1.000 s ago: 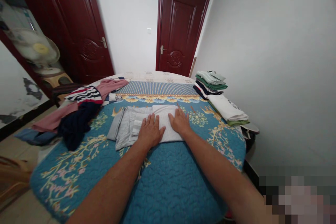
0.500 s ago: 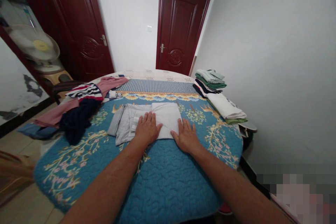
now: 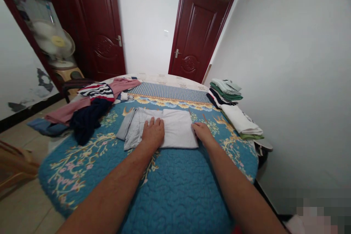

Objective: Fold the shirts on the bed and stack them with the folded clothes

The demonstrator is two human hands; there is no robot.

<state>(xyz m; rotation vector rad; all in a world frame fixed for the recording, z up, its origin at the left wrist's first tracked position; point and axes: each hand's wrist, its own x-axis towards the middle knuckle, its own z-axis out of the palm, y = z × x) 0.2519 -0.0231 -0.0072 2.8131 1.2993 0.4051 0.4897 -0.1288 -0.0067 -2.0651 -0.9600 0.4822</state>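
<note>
A light grey striped garment (image 3: 178, 128), partly folded, lies flat in the middle of the table cover. My left hand (image 3: 154, 132) rests palm down on its left half, nothing gripped, the fingers only slightly apart. At the garment's right edge, my right hand (image 3: 202, 132) has its thumb and fingers pinched together on the cloth. The garment's grey end (image 3: 125, 127) sticks out at the left.
Loose clothes, among them a navy one (image 3: 89, 119) and a pink one (image 3: 68, 111), lie heaped at the table's left. Folded stacks (image 3: 226, 89) and a white folded piece (image 3: 241, 120) sit along the right edge. A wooden chair (image 3: 16, 168) stands at the left.
My right hand has gone from lying flat with spread fingers to a pinch at the garment's right edge. My left hand still presses on the cloth. The camera view has shifted slightly.
</note>
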